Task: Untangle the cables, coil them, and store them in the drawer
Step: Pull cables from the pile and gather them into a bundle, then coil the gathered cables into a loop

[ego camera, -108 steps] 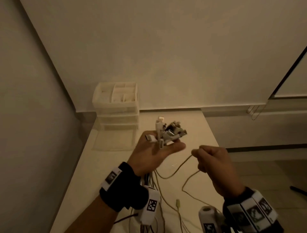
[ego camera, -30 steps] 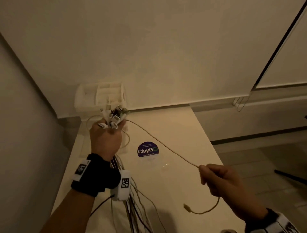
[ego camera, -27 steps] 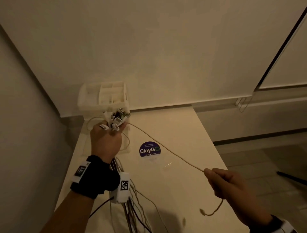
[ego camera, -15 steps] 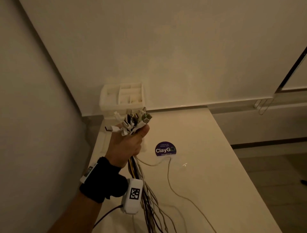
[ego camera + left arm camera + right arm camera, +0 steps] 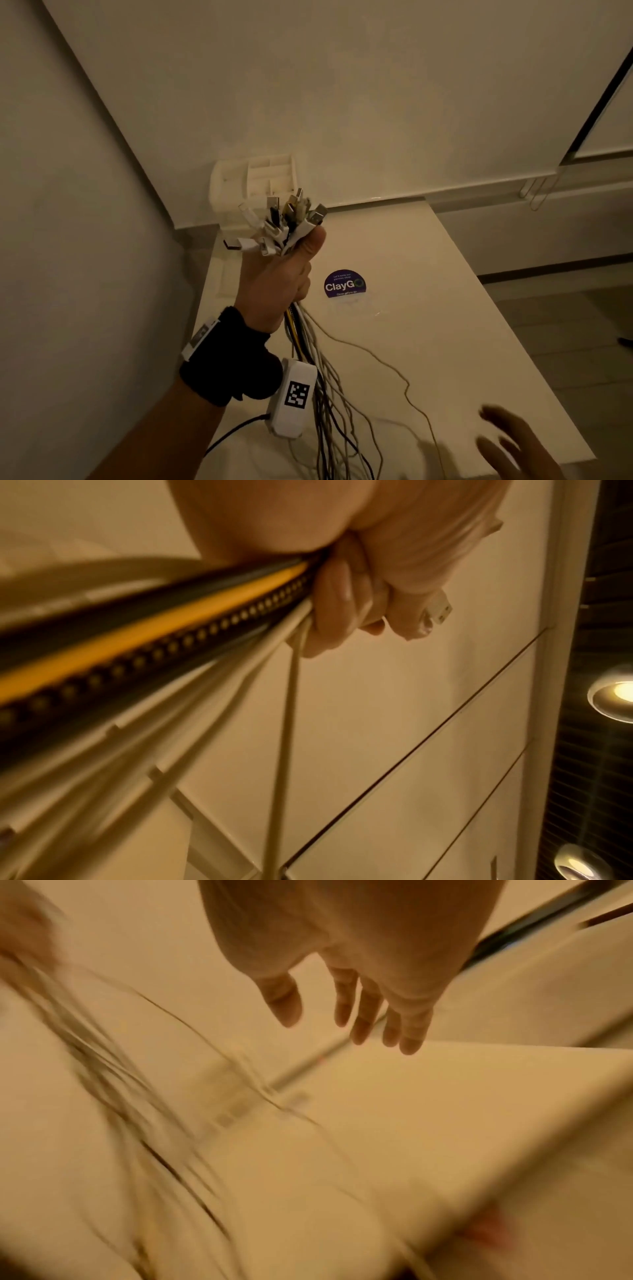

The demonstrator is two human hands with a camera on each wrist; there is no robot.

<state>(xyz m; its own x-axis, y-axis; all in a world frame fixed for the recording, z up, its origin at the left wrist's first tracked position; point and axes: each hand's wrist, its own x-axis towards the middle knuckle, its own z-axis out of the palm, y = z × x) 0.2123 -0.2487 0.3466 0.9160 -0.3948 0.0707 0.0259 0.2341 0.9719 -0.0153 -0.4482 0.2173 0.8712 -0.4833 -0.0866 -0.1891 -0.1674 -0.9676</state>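
My left hand (image 5: 279,274) is raised above the white table (image 5: 428,342) and grips a bundle of cables (image 5: 318,370) just below their plugs (image 5: 284,222), which fan out above my fist. The cords, white with one yellow and one black, hang down from the fist; the left wrist view shows my fingers (image 5: 346,599) curled round the cables (image 5: 154,642). One thin cable (image 5: 387,363) trails loose across the table. My right hand (image 5: 513,445) is blurred at the lower right, fingers (image 5: 369,1010) spread and holding nothing.
A white drawer organiser (image 5: 253,185) with open top compartments stands at the table's far left corner against the wall. A round purple ClayGo sticker (image 5: 344,284) lies on the table mid-way. The table's right edge drops to the floor.
My right hand has let go of the thin cable it was pulling out, and that cable now lies slack on the table. The left hand rose with the bundle. The right hand left view, then returned.
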